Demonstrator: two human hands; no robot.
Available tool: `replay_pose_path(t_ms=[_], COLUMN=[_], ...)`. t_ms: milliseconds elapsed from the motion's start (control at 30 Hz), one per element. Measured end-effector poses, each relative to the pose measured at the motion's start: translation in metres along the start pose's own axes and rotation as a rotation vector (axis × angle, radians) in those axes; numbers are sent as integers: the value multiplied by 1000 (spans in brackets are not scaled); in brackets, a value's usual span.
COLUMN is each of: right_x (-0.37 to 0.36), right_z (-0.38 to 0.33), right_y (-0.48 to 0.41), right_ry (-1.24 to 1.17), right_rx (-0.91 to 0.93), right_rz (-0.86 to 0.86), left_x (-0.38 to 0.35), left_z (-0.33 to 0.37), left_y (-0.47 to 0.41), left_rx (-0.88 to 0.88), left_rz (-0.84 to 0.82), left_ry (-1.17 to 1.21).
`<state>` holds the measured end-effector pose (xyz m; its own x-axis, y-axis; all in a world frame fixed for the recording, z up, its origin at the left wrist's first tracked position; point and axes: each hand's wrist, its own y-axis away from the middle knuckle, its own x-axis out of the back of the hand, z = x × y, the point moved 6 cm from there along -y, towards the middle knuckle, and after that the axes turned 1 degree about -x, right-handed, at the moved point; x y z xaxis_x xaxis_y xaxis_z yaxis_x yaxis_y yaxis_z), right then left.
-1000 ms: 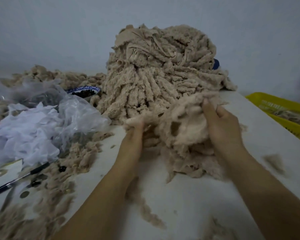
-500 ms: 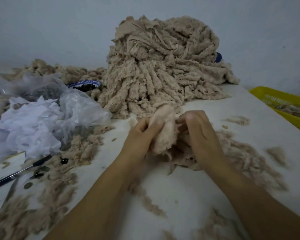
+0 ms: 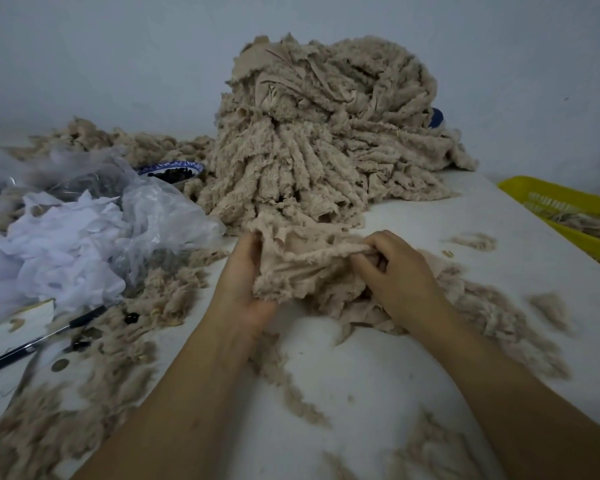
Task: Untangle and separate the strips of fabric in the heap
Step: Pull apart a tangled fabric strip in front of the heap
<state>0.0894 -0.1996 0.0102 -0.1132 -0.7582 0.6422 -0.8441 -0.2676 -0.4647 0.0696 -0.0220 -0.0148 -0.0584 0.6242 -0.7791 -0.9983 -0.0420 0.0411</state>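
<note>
Presently left hand [image 3: 246, 289] cups and right hand [image 3: 395, 271] pinches one beige fabric piece [image 3: 302, 268], fingers curled round it, presumably to tease strips clear of the heap [image 3: 326, 133].

L hand [image 3: 244, 289] palm-up, R hand [image 3: 397, 277] palm-down, fingers [image 3: 362, 266] curled, gripping.

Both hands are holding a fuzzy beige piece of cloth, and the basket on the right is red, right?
Almost. The basket on the right is yellow, not red, as the head view shows. The left hand and right hand do hold the fuzzy beige cloth.
</note>
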Motion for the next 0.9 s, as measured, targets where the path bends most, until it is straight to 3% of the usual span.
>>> replay_pose_path(t_ms=[233, 333, 400, 500, 533, 633, 733, 800, 900], right_x=[13, 15, 11, 2, -1, -4, -4, -2, 18], right_z=[3, -1, -9, -20, -21, -16, -9, 0, 27], right_y=[2, 3, 5, 6, 7, 6, 2, -3, -7], right_ry=[-314, -309, -297, -287, -311, -338, -66, 71, -37], right_rx=[-126, -116, -67, 0, -1, -31, 53, 74, -117], right_rz=[109, 126, 106, 60, 33, -52, -123, -90, 94], left_x=[16, 10, -8, -33, -37, -29, -17, -11, -6], left_z=[-2, 0, -6, -20, -24, -20, -2, 12, 30], left_y=[-3, 1, 3, 6, 10, 19, 16, 11, 12], left_rx=[90, 47, 44, -71, -137, -162, -94, -113, -128], left_rz=[220, 150, 39, -132, -179, -169, -24, 5, -3], left_ry=[-51, -145, -347, -961, -1064, -883, -509, -334, -73])
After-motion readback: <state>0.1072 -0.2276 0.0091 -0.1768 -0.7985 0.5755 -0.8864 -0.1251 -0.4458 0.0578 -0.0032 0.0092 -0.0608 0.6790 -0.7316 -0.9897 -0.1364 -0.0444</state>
